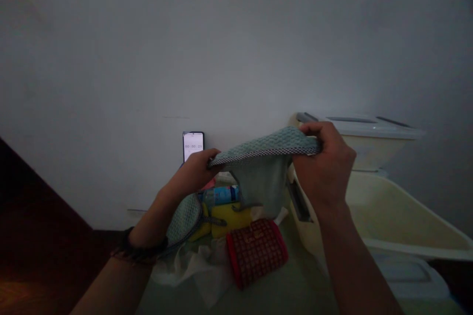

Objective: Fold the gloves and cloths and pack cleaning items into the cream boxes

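Head view gives me a dim scene from afar, with a mint-green cloth (262, 146) held up between both hands, in front of the wall (240, 59) and above the clutter. I see the left hand (197, 170) pinching one end between thumb and fingers, while the right hand (325, 172) has the other end in a fuller, closed grip, thumb below and fingers over the top. I judge that gripping both ends is what spreads the textured band and lets the smoother, paler part hang free beneath. Its long axis runs left to right, tilted so the right end sits higher; the checked trim faces me along the lower edge of that band. Under the left forearm I make out a similar second cloth (183, 224) with a dark trim. A phone (193, 143) stands upright near the wall, probably so its timer can be read. Below the held cloth I find a bottle with a blue label (223, 195) and a red checked pouch (258, 253); an open cream bin (384, 214) sits beside the right forearm.
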The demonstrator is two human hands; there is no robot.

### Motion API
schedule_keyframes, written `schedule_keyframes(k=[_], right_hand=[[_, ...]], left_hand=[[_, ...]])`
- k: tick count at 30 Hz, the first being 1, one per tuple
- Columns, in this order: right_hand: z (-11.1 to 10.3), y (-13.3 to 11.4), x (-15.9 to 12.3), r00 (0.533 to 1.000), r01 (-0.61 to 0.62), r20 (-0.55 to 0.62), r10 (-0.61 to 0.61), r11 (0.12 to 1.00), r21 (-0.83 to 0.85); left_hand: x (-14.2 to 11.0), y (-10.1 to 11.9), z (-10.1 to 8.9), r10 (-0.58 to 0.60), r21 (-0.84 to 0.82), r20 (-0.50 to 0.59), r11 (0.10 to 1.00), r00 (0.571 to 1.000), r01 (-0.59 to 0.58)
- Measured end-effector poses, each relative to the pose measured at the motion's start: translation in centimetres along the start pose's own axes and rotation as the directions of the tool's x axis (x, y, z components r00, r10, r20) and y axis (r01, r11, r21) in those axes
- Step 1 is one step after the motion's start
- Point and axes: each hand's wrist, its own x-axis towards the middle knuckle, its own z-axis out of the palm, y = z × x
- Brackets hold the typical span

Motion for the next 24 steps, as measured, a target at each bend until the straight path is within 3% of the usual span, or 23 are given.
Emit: schedule_keyframes(k=[2, 4, 5, 7, 9, 10, 11, 18, 24], right_hand=[[0.2, 0.2, 0.0, 0.998, 0.05, 0.037, -0.05, 0.999, -0.01], [0.7, 0.6, -0.1, 0.965, 0.1, 0.246, -0.092, 0.995, -0.021], [0.9, 0.8, -0.3, 0.91, 0.126, 0.4, -0.107, 0.992, -0.023], [1.5, 1.0, -0.8, 0.705, 0.182, 0.699, -0.119, 0.983, -0.017], [2.1, 0.9, -1.6, 0.488, 0.222, 0.867, -0.1, 0.975, -0.012], [2.5, 0.7, -2.1, 0.417, 0.233, 0.905, -0.085, 0.972, -0.016], [2.8, 0.5, -2.4, 0.375, 0.237, 0.925, -0.067, 0.971, -0.025], [4.7, 1.3, -2.9, 0.319, 0.242, 0.948, 0.012, 0.966, -0.094], [4.3, 3.2, -2.0, 0.336, 0.244, 0.94, 0.05, 0.96, -0.139]], left_hand=[[-0.1, -0.1, 0.2, 0.012, 0.057, 0.099, 0.998, 0.995, -0.018], [-0.2, -0.1, 0.3, 0.029, 0.065, 0.175, 0.997, 0.984, -0.041], [-0.2, -0.1, 0.4, 0.036, 0.054, 0.205, 0.997, 0.978, -0.048], [-0.3, -0.1, 0.5, 0.046, 0.018, 0.267, 0.998, 0.963, -0.052], [-0.3, -0.2, 0.6, 0.041, -0.01, 0.345, 0.999, 0.938, -0.04], [-0.4, -0.3, 0.7, 0.032, -0.017, 0.386, 0.999, 0.922, -0.027], [-0.4, -0.4, 0.8, 0.019, -0.019, 0.419, 1.0, 0.908, -0.012], [-0.9, -1.1, 1.0, -0.036, 0.044, 0.522, 0.999, 0.852, 0.016], [-0.7, -0.7, 0.9, -0.053, 0.123, 0.582, 0.992, 0.811, -0.023]])
